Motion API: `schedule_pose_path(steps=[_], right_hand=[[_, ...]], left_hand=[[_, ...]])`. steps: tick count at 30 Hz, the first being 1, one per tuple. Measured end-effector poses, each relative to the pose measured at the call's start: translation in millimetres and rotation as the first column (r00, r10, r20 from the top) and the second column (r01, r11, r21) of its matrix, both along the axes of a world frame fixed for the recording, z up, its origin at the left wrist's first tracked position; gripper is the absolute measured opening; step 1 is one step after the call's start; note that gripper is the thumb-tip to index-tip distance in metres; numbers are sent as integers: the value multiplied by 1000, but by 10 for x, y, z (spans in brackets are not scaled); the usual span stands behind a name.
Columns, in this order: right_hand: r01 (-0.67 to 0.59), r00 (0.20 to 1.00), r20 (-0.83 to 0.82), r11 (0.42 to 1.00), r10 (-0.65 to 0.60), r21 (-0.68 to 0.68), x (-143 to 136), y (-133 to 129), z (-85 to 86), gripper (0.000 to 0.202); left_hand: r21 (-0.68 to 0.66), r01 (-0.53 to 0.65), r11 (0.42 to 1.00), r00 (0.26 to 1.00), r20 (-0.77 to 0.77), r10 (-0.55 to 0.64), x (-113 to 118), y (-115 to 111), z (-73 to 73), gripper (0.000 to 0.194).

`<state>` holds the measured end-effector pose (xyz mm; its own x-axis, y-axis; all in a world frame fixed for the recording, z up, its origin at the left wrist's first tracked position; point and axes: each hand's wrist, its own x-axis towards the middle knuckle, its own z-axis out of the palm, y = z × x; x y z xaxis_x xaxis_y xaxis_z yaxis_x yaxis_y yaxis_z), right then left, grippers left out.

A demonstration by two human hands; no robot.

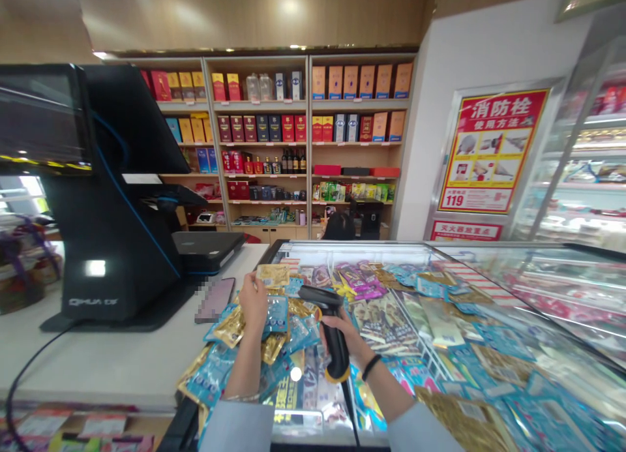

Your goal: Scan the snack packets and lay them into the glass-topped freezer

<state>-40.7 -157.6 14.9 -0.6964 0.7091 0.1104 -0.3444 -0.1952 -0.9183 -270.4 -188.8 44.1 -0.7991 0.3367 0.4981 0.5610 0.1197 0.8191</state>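
My right hand (342, 338) is wrapped round the handle of a black barcode scanner (320, 297), whose head points left. A cable runs down from the scanner's base. Up and to the left, my left hand (254, 301) grips a gold snack packet (274, 274) by its left edge, with a printed side facing me. Beneath that hand lies a heap of blue and gold packets (215, 374), spread over the counter's edge and the freezer's glass top. The scanner's head is just right of the held packet, apart from it.
A black point-of-sale terminal (122, 243) stands on the white counter (147, 354) at left, with a phone (218, 299) lying flat nearby. More packets (489, 354) fill the glass-topped freezer (352, 248) to the right. Behind it are a person's dark-haired head (340, 226) and shelves of boxes (264, 142).
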Motion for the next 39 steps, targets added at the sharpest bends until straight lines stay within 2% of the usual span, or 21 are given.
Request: schedule_pose_path(steps=[6, 11, 15, 17, 22, 26, 29, 32, 35, 39], right_hand=[[-20, 999, -38, 1000, 21, 6, 20, 56, 1, 38], [30, 998, -56, 1000, -29, 7, 24, 93, -18, 41], [69, 997, -35, 998, -69, -5, 5, 99, -36, 39], [74, 997, -28, 997, -75, -18, -3, 104, -50, 39], [76, 997, -20, 996, -77, -38, 7, 125, -53, 40], [100, 994, -30, 994, -102, -42, 29, 138, 10, 41], [145, 987, -62, 988, -149, -58, 102, 116, 91, 40], [196, 975, -96, 979, -200, -54, 304, 57, 184, 38], [243, 966, -90, 970, -244, -19, 643, 2, 271, 35], [344, 937, -83, 939, -341, 26, 1211, 21, 371, 33]], left_hand=[[-147, -153, 977, 984, -116, 137, 44, -66, 48, 31], [-215, -258, 942, 947, -249, 202, 116, -126, 77, 46], [-316, -354, 880, 898, -378, 225, 149, -181, 70, 34], [-319, -377, 869, 883, -407, 234, 136, -181, 29, 28], [-257, -374, 891, 860, -456, 230, 76, -134, -90, 25], [-283, -401, 871, 838, -498, 224, 82, -135, -56, 32], [-246, -353, 903, 845, -498, 194, 141, -150, 29, 33], [-182, -254, 950, 857, -498, 133, 269, -140, 109, 30], [-143, -155, 977, 865, -497, 65, 500, -93, 171, 27], [-176, -12, 984, 860, -504, -79, 961, 22, 238, 25]])
